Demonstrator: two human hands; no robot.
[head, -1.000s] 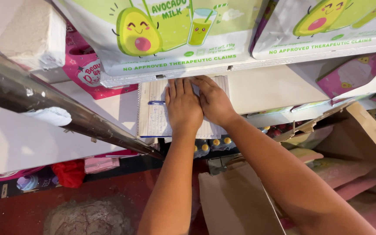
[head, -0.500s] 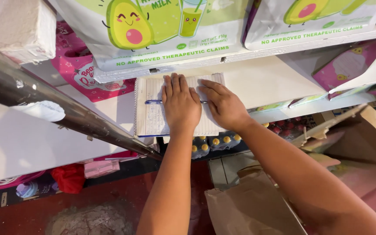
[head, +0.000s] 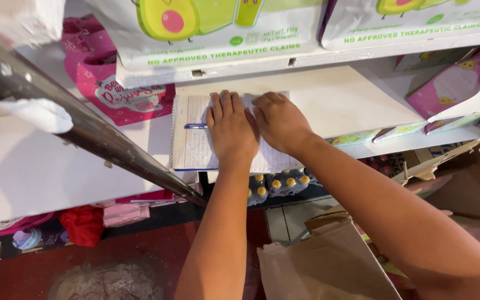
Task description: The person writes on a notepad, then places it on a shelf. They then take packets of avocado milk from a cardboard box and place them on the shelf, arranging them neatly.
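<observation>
Head view: a lined notebook [head: 195,145] is seen lying open on a white shelf [head: 351,105], its spiral edge to the left. The left hand [head: 230,130] is laid flat on the page, fingers straight and close together, nothing gripped. The right hand [head: 279,121] is set just beside it, touching it at the thumb side, fingers bent down onto the upper right part of the page; whether anything is pinched under them cannot be told. A blue pen [head: 195,126] is seen lying across the page, its left end showing and the rest hidden under the left hand.

As to progress, faint lines of writing are seen on the left part of the page, so some entries are judged to be made already; the pen is not held, so no writing is being done at this moment. How much of the page is left unfilled cannot be told, since both hands cover it.

Around the notebook: green-and-white pouches [head: 212,28] with a cartoon avocado stand on the shelf above, and a pink pouch [head: 112,91] lies to the left, close to the notebook's corner. A metal bar [head: 84,133] crosses the view at the left, near the notebook but not over it. Below, bottles with yellow caps [head: 276,183] are stored, and an open cardboard box [head: 329,261] sits under the right arm.
</observation>
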